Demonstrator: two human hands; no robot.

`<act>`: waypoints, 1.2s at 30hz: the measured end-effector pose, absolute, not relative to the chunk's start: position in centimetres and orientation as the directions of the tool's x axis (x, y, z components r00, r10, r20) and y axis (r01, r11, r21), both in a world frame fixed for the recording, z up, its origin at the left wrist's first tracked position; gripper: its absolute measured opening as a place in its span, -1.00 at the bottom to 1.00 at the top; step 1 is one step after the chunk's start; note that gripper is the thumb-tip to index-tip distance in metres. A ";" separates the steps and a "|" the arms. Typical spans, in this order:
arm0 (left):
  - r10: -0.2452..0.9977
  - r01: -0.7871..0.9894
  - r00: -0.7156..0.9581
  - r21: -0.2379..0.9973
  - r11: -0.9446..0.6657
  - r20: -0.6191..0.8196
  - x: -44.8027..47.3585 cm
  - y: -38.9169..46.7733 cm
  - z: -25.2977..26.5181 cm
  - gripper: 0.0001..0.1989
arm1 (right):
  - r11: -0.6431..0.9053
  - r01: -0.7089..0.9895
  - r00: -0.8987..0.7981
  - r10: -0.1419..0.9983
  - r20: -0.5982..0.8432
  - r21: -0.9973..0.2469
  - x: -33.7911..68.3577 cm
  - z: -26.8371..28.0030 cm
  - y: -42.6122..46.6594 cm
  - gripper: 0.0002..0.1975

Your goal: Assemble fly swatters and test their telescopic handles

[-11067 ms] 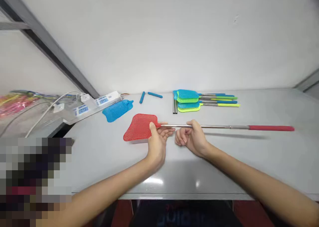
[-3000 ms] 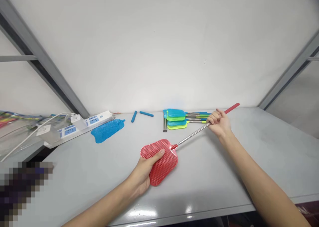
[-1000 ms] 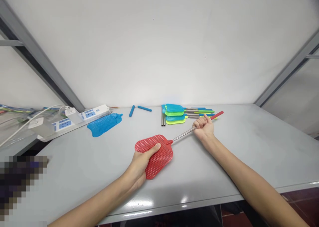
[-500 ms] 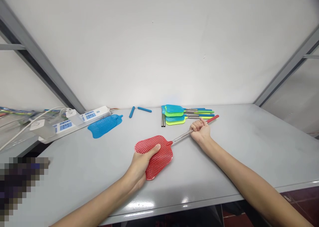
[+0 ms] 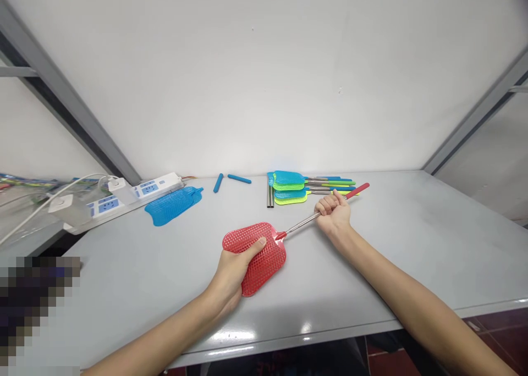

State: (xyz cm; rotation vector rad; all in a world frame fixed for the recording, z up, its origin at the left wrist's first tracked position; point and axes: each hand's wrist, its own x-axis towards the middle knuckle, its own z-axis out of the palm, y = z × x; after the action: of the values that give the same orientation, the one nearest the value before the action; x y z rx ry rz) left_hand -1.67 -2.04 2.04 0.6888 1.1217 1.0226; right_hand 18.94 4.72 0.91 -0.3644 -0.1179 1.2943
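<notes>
A red fly swatter (image 5: 264, 269) with a mesh head and a thin metal rod is held between both hands above the grey table. My left hand (image 5: 233, 274) grips the head from its left side, thumb flat on top and fingers hidden underneath. Wrapped round the metal rod, my right hand (image 5: 333, 212) is closed, with the red handle end sticking out beyond it to the upper right. Just behind that hand lies a stack of blue and green fly swatters (image 5: 289, 179) with metal rods. Two short metal tubes (image 5: 270, 194) lie by the stack's left end.
Two loose blue handle grips (image 5: 239, 178) lie near the wall. Loose blue swatter heads (image 5: 173, 206) rest at the left against a white power strip (image 5: 157, 188) with plugged-in chargers and cables. A pixelated patch covers the lower left corner.
Slightly more of the red handle end shows beyond my right hand, and it sits a little further right. Both hands keep their grip; the camera view has shifted slightly.
</notes>
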 end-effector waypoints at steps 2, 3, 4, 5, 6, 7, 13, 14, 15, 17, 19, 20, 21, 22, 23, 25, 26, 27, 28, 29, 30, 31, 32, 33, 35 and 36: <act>0.917 -0.307 0.077 0.866 0.394 -0.390 -1.7 -2.1 2.0 -0.65 | 0.229 -0.909 0.276 0.957 -0.091 -0.348 18.9 0.9 4.7 -0.61; 0.919 -0.303 0.074 0.869 0.391 -0.387 -1.7 -2.1 2.0 -0.65 | 0.231 -0.903 0.276 0.958 -0.077 -0.361 18.9 0.9 4.7 -0.61; 0.921 -0.297 0.068 0.873 0.386 -0.384 -1.6 -2.1 2.0 -0.65 | 0.232 -0.897 0.276 0.959 -0.066 -0.375 18.8 0.9 4.7 -0.60; 0.922 -0.291 0.061 0.877 0.383 -0.382 -1.6 -2.1 2.1 -0.65 | 0.232 -0.892 0.276 0.959 -0.060 -0.387 18.8 0.8 4.7 -0.60; 0.923 -0.285 0.052 0.880 0.380 -0.382 -1.5 -2.2 2.1 -0.66 | 0.233 -0.889 0.277 0.959 -0.058 -0.395 18.7 0.8 4.7 -0.60; 0.923 -0.281 0.045 0.882 0.378 -0.382 -1.5 -2.2 2.1 -0.66 | 0.231 -0.887 0.277 0.959 -0.061 -0.399 18.6 0.7 4.7 -0.60; 0.923 -0.275 0.028 0.884 0.377 -0.385 -1.4 -2.2 2.0 -0.67 | 0.211 -0.917 0.273 0.951 -0.147 -0.338 18.3 0.7 4.6 -0.62; 0.923 -0.276 0.028 0.885 0.376 -0.384 -1.4 -2.2 2.0 -0.66 | 0.210 -0.920 0.273 0.949 -0.156 -0.332 18.3 0.6 4.5 -0.63; 0.923 -0.275 0.031 0.885 0.376 -0.383 -1.5 -2.2 2.0 -0.66 | 0.208 -0.921 0.272 0.949 -0.161 -0.329 18.2 0.6 4.5 -0.63; 0.925 -0.272 0.044 0.886 0.375 -0.378 -1.5 -2.1 1.9 -0.66 | 0.204 -0.923 0.270 0.947 -0.171 -0.327 18.1 0.6 4.4 -0.63; 0.925 -0.266 0.056 0.888 0.376 -0.375 -1.6 -2.1 1.9 -0.66 | 0.200 -0.927 0.269 0.944 -0.193 -0.316 17.9 0.6 4.3 -0.64; 0.925 -0.262 0.062 0.888 0.377 -0.374 -1.6 -2.1 1.9 -0.66 | 0.198 -0.931 0.268 0.941 -0.206 -0.307 17.8 0.7 4.2 -0.64; 0.925 -0.259 0.067 0.889 0.378 -0.374 -1.5 -2.1 1.9 -0.66 | 0.196 -0.935 0.266 0.940 -0.216 -0.297 17.8 0.7 4.2 -0.65; 0.925 -0.256 0.073 0.889 0.378 -0.373 -1.5 -2.1 1.9 -0.65 | 0.197 -0.936 0.266 0.938 -0.222 -0.290 17.7 0.7 4.2 -0.65; 0.925 -0.254 0.073 0.890 0.378 -0.372 -1.5 -2.1 1.9 -0.65 | 0.197 -0.937 0.266 0.938 -0.223 -0.289 17.6 0.7 4.1 -0.65; 0.926 -0.251 0.068 0.892 0.375 -0.371 -1.4 -2.1 1.9 -0.65 | 0.198 -0.933 0.270 0.937 -0.221 -0.299 17.5 0.7 4.1 -0.65; 0.927 -0.252 0.064 0.893 0.373 -0.369 -1.4 -2.1 2.0 -0.65 | 0.199 -0.931 0.273 0.936 -0.221 -0.306 17.5 0.7 4.1 -0.65; 0.927 -0.253 0.060 0.892 0.374 -0.371 -1.4 -2.1 2.0 -0.65 | 0.202 -0.929 0.277 0.934 -0.224 -0.309 17.5 0.7 4.1 -0.65; 0.926 -0.254 0.055 0.891 0.376 -0.374 -1.4 -2.1 2.0 -0.65 | 0.203 -0.929 0.281 0.932 -0.231 -0.308 17.5 0.7 4.1 -0.65; 0.925 -0.255 0.054 0.891 0.376 -0.376 -1.4 -2.1 2.0 -0.65 | 0.204 -0.931 0.282 0.929 -0.238 -0.303 17.5 0.7 4.1 -0.65; 0.926 -0.256 0.055 0.891 0.375 -0.374 -1.4 -2.1 2.1 -0.65 | 0.208 -0.932 0.285 0.927 -0.244 -0.298 17.4 0.6 4.1 -0.65; 0.927 -0.257 0.056 0.892 0.372 -0.371 -1.4 -2.1 2.1 -0.65 | 0.208 -0.933 0.285 0.926 -0.248 -0.294 17.4 0.6 4.1 -0.66; 0.929 -0.258 0.056 0.893 0.368 -0.367 -1.4 -2.1 2.1 -0.65 | 0.207 -0.934 0.283 0.926 -0.249 -0.293 17.3 0.6 4.0 -0.66; 0.930 -0.258 0.057 0.895 0.365 -0.363 -1.4 -2.1 2.1 -0.64 | 0.205 -0.934 0.281 0.927 -0.247 -0.293 17.3 0.6 4.0 -0.66; 0.934 -0.258 0.053 0.898 0.355 -0.354 -1.4 -2.1 2.0 -0.64 | 0.202 -0.934 0.279 0.928 -0.248 -0.295 17.2 0.6 4.0 -0.66; 0.935 -0.259 0.051 0.900 0.351 -0.350 -1.4 -2.2 1.9 -0.64 | 0.202 -0.934 0.279 0.927 -0.251 -0.293 17.2 0.6 4.0 -0.66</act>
State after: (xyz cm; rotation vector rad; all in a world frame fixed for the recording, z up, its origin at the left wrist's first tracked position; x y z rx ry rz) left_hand -1.39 -2.16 1.89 0.7556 1.1604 1.0543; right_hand 17.16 3.97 0.60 -0.4258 0.0209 1.2992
